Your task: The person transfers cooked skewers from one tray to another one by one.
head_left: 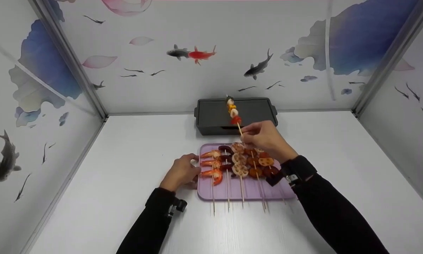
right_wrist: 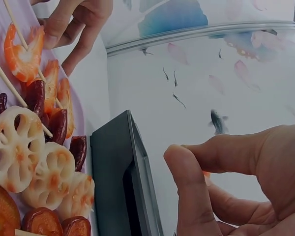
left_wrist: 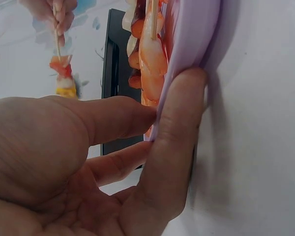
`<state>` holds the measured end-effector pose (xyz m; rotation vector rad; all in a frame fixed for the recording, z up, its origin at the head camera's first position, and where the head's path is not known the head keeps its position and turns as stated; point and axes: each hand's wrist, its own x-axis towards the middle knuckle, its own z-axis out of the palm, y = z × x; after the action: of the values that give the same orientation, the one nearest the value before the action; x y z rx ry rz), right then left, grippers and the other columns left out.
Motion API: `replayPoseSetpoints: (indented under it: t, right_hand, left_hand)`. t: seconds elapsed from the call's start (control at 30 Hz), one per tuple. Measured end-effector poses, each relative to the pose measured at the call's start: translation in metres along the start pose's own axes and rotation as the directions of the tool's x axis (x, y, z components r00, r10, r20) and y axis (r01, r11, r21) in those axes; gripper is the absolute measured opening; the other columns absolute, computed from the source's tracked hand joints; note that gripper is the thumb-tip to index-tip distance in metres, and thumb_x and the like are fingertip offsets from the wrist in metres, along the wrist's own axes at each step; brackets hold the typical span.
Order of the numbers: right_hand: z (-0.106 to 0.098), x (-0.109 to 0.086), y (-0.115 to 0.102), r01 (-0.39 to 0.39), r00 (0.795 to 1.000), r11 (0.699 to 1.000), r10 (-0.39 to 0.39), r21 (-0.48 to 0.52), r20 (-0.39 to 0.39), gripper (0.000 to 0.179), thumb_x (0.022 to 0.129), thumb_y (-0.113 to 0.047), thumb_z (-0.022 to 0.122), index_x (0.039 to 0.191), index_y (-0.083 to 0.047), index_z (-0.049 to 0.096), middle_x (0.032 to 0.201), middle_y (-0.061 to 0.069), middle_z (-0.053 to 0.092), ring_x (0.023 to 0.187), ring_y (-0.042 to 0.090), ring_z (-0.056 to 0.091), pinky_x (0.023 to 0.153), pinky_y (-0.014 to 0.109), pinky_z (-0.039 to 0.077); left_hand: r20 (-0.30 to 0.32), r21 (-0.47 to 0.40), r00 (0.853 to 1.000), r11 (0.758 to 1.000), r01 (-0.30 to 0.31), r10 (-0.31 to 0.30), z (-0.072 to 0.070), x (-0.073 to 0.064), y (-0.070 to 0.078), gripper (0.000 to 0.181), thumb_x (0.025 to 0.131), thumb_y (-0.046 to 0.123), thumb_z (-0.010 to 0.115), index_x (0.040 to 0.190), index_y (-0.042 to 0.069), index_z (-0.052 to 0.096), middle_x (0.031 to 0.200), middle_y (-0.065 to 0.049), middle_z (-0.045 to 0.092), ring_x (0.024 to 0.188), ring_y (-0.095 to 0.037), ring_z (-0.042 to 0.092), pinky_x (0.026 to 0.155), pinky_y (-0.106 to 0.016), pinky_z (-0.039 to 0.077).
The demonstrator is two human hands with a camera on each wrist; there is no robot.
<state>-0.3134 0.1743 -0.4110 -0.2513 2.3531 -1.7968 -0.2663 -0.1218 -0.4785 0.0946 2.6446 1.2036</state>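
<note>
Between thumb and fingers my right hand (head_left: 267, 139) pinches the bare stick of a skewer (head_left: 233, 111) threaded with red, white, yellow and dark pieces. It is raised in front of the black grill (head_left: 206, 114), tip upward. My left hand (head_left: 185, 171) grips the left rim of the lilac tray (head_left: 205, 194); in the left wrist view the thumb and a finger (left_wrist: 174, 128) pinch that rim. Several skewers lie on the tray, among them shrimp (head_left: 211, 174), lotus root slices (head_left: 240, 170) and round brown slices (head_left: 255, 172). In the right wrist view the held skewer is mostly hidden behind the fingers.
The grill, flat-topped with side handles, stands behind the tray near the back wall. Bare skewer sticks (head_left: 228, 204) stick out over the tray's front edge. Printed walls enclose the white table (head_left: 140, 141) at the back, left and right.
</note>
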Motion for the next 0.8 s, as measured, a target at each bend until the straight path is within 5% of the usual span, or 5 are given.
replayPoseSetpoints:
  t: [0.8]
  right_hand:
    - [-0.031, -0.059, 0.041, -0.082, 0.996, 0.996, 0.082, -0.021, -0.025, 0.038, 0.089, -0.004, 0.075, 0.124, 0.006, 0.065, 0.111, 0.020, 0.067, 0.089, 0.024, 0.068, 0.073, 0.033, 0.062]
  left_hand:
    - [0.015, -0.048, 0.998, 0.997, 0.064, -0.063, 0.001, 0.000, 0.003, 0.046, 0.096, 0.014, 0.065, 0.140, 0.008, 0.055, 0.089, -0.009, 0.070, 0.071, -0.021, 0.071, 0.054, -0.035, 0.060]
